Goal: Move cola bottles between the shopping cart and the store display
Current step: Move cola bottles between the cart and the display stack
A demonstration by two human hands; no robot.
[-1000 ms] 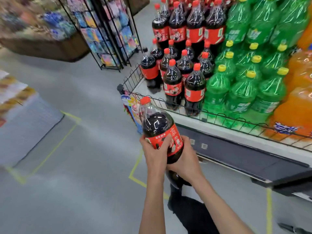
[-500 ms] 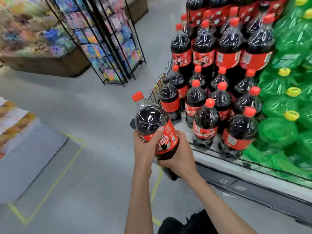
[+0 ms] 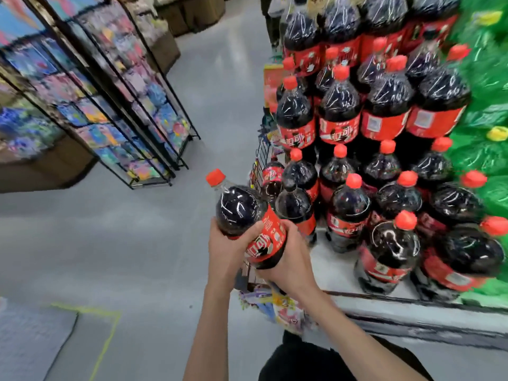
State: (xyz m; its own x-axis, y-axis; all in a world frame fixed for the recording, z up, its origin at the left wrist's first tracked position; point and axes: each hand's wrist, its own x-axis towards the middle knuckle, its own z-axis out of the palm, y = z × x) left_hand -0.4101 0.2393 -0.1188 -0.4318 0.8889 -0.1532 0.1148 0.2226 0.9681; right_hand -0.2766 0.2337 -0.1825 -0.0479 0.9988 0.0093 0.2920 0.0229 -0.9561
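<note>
We have carried the cola bottle [image 3: 248, 225] closer to the display shelf [image 3: 384, 301] (both hands gripping): left hand [image 3: 228, 250], right hand [image 3: 292, 264]; placement appears next

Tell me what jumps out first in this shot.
A cola bottle tilted at centre, gripped by both hands: left hand, right hand. Right of it, stacked red-capped cola bottles fill the display shelf, with green bottles at the far right.
</note>
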